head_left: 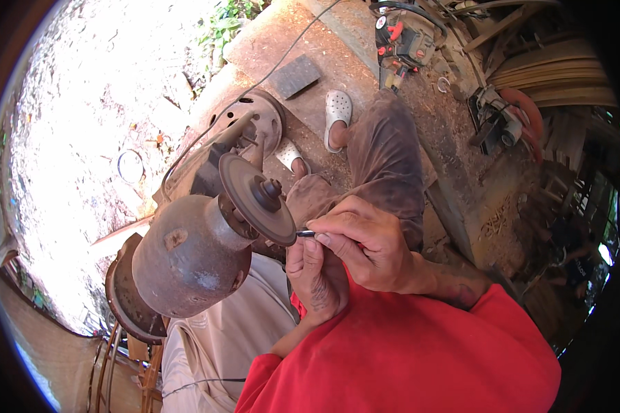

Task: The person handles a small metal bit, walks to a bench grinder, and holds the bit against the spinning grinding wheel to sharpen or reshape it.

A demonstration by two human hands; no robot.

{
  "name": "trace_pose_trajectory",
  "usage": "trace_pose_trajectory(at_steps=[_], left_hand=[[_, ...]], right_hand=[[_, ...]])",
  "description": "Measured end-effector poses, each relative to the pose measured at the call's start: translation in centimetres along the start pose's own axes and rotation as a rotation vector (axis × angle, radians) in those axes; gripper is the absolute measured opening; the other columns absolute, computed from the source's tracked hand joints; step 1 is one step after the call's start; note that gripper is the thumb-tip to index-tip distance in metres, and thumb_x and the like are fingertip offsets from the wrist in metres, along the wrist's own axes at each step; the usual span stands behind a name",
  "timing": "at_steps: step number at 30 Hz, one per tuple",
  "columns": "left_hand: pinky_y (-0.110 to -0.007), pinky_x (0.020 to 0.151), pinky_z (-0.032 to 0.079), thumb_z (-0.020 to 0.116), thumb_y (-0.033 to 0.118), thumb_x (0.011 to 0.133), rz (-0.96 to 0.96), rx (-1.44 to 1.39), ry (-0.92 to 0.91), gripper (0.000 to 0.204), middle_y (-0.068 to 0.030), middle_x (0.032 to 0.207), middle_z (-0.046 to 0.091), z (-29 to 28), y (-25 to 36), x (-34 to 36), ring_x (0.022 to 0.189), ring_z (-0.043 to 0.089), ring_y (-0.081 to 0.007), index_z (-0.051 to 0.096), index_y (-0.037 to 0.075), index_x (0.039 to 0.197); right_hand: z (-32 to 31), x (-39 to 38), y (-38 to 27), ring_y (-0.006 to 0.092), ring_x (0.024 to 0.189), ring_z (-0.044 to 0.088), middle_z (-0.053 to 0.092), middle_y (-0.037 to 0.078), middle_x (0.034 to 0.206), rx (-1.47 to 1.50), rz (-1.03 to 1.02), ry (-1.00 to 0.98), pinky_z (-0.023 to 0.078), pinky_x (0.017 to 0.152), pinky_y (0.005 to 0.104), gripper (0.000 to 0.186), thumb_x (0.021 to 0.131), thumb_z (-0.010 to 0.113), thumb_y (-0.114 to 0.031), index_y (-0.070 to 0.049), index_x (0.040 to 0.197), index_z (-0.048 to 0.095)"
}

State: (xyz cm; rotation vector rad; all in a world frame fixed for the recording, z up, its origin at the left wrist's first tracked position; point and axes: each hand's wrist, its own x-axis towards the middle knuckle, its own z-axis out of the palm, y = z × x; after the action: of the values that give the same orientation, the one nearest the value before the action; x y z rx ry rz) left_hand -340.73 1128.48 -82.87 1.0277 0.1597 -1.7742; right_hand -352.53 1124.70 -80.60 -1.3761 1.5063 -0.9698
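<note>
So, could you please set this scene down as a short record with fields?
Machine: grey, rust-stained, barrel-shaped grinder
Wheel: flat, round, brown-grey grinding wheel on the grinder's side nearest the hands
Piece: short, thin, dark piece, one end at the wheel's rim; contact cannot be told
Right hand: pinching the piece
Left hand: just below the piece; its grip is unclear
Clothing: bright red cloth shirt; white perforated clogs
Ground: dark grey rectangular block beyond the wheel
</note>
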Motion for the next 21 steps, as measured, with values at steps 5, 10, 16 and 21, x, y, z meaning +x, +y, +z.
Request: trace_pose_trajectory(at_steps=[5, 10, 16, 21], left_hand=[[-0.030, 0.092, 0.047, 0.058, 0.011, 0.099, 0.000, 0.006, -0.004, 0.019, -0.0069, 0.106, 0.066, 0.12, 0.02, -0.08, 0.099, 0.061, -0.0144, 0.061, -0.002, 0.113], [-0.030, 0.090, 0.047, 0.058, 0.012, 0.099, 0.006, 0.005, -0.009, 0.018, -0.0061, 0.104, 0.066, 0.09, 0.06, -0.19, 0.097, 0.060, -0.0140, 0.062, -0.001, 0.110], [-0.028, 0.090, 0.047, 0.057, 0.011, 0.099, 0.004, 0.012, -0.021, 0.017, -0.0059, 0.103, 0.066, 0.03, 0.16, -0.14, 0.097, 0.060, -0.0129, 0.063, -0.001, 0.110], [-0.028, 0.090, 0.047, 0.056, 0.011, 0.100, -0.002, 0.005, -0.016, 0.017, -0.0058, 0.104, 0.066, -0.22, 0.08, -0.23, 0.097, 0.060, -0.0125, 0.062, 0.000, 0.111]], right_hand=[[-0.10, -0.10, -0.08, 0.0231, 0.078, 0.066, 0.068, 0.012, 0.088, -0.034, -0.010, -0.010, 0.053, 0.066, 0.0318, 0.016, 0.085, 0.066, 0.002, 0.001, 0.101, 0.069], [-0.07, 0.01, -0.40, 0.0226, 0.077, 0.066, 0.067, 0.011, 0.088, -0.023, -0.009, 0.004, 0.052, 0.066, 0.0311, 0.017, 0.085, 0.066, 0.002, 0.000, 0.102, 0.069], [-0.25, -0.03, -0.68, 0.0289, 0.082, 0.067, 0.065, 0.015, 0.090, 0.012, 0.020, -0.030, 0.054, 0.072, 0.0357, 0.019, 0.085, 0.063, 0.004, 0.002, 0.103, 0.067], [-0.12, -0.05, -0.66, 0.0232, 0.077, 0.066, 0.067, 0.012, 0.089, -0.010, 0.013, 0.004, 0.053, 0.067, 0.0313, 0.017, 0.086, 0.066, 0.001, 0.001, 0.102, 0.070]])
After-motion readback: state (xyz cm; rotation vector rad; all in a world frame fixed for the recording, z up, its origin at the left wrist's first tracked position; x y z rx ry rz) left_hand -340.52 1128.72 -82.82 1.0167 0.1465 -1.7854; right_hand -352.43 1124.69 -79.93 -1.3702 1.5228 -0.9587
